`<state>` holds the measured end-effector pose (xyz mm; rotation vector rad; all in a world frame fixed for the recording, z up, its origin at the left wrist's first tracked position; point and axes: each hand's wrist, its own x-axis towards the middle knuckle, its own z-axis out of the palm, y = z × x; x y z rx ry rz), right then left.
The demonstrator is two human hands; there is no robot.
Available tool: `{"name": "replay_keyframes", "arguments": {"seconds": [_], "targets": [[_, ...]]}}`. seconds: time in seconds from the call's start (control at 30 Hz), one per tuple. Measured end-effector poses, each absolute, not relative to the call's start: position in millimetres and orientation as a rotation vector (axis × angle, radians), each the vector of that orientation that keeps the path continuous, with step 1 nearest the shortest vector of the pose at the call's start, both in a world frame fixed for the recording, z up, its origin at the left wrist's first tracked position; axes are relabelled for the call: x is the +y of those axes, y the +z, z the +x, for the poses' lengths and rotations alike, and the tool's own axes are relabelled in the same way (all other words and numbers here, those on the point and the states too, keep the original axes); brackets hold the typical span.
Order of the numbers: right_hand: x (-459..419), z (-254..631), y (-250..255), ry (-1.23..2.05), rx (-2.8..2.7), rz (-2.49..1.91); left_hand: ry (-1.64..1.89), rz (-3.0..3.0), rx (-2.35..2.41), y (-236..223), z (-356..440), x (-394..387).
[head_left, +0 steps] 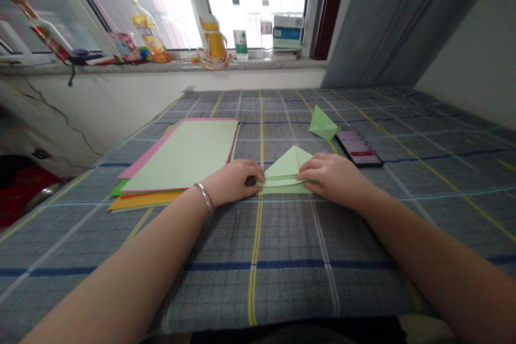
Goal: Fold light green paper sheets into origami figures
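Just ahead of us, on a grey plaid cover (282, 279), we find a pale green folded paper (287, 174) lying flat, right between the two hands. Its upper part rises to a triangular peak pointing away from us, with a crease running down from the tip, while a layered horizontal band of folds crosses its lower part, and its near edge sits almost straight. Our left hand (231, 183) is curled narrowly against the paper's left end, its fingertips (258, 174) at the corner, and a silver bangle (203, 198) circles that wrist. Our right hand (334, 180) lies over the paper's right end, fingers together and extended toward the folds, so the two hands hold the sheet from either side. To the left we see a stack of coloured paper (179, 156), pale green on top, with pink, green and orange edges showing. Beyond the right hand, a second green folded piece (322, 123) sits just beside a phone (358, 146), and bottles (241, 29) stand on the windowsill (173, 66) farther off.
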<state>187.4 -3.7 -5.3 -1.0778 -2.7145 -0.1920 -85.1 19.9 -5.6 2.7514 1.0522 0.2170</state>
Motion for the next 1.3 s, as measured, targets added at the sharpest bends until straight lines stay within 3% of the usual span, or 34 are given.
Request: {"name": "replay_keyframes", "arguments": {"seconds": [0.23, 0.5, 0.77, 1.03, 1.3], "targets": [[-9, 180, -6, -0.271, -2.754, -1.176, 0.136, 2.760, 1.234, 1, -93, 17], [-11, 170, -10, -0.459, -2.660, -1.159, 0.125, 2.841, 1.087, 0, -90, 14], [-5, 169, -15, -0.349, -2.830, -0.937, 0.080, 2.801, 1.049, 6, -92, 13], [-4, 167, -17, -0.278, -2.839, -0.930, 0.098, 2.734, 1.308, 2, -95, 15], [-4, 161, -16, -0.379, -2.789, -1.102, 0.216, 2.763, 1.143, 1, -84, 15]]}}
